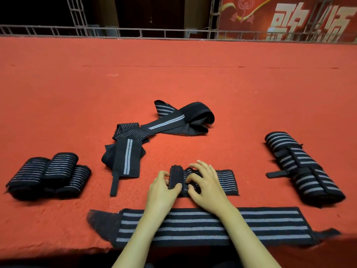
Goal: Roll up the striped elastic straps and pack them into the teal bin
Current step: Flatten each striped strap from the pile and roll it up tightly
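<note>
Red-carpeted tabletop (193, 84); thin-striped strap (226, 182), soft, light, springy, probably unwinds unless held across its roll (174, 177), which left hand (162, 188) and right hand (206, 184) pinch, fingers curled.

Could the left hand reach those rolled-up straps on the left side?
Probably yes. Between the left hand and the rolled straps lie only red cloth and a flat strap end. But it grips the half-rolled strap, so it must let go first.

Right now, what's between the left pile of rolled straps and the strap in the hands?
Head view: an unrolled strap with its narrow tab, on red carpet, touching neither the rolled pile nor the held strap.
</note>
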